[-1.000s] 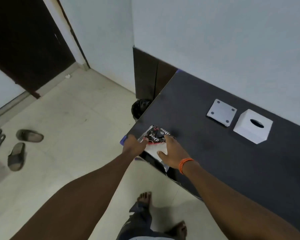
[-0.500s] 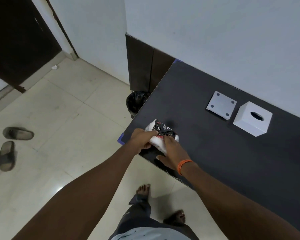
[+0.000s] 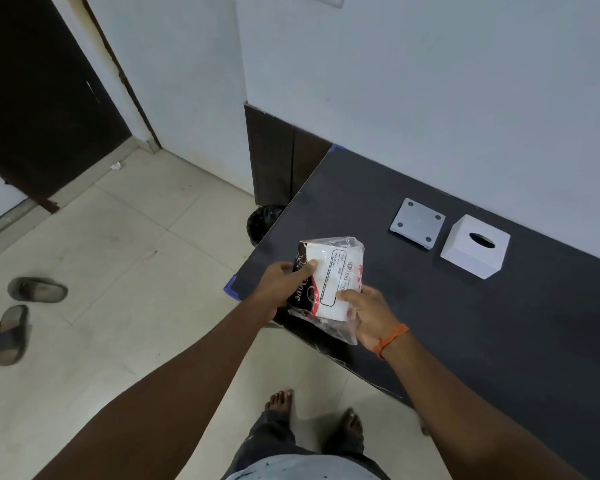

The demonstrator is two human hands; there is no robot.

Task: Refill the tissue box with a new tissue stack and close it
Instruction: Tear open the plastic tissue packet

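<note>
Grip matters here: with the left hand [image 3: 280, 285] and right hand [image 3: 368, 311] both clamped on the crinkly clear-plastic tissue pack [image 3: 328, 277] held above the dark table's [image 3: 499, 323] corner, tear the wrap gently so the stack stays square for the white cube tissue box [image 3: 474, 246].

Both hands, left hand [image 3: 280, 285] and right hand [image 3: 368, 312], grip a plastic-wrapped tissue pack [image 3: 328, 278] above the dark table [image 3: 499, 323]; the white tissue box [image 3: 475, 246] sits beside its base plate [image 3: 417, 223].

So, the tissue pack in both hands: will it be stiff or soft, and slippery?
The tissue pack is probably soft: its wrap looks crinkled and loose at both ends. The glossy plastic may be slippery. It seems light, as the left hand and right hand use mainly fingertips.
</note>
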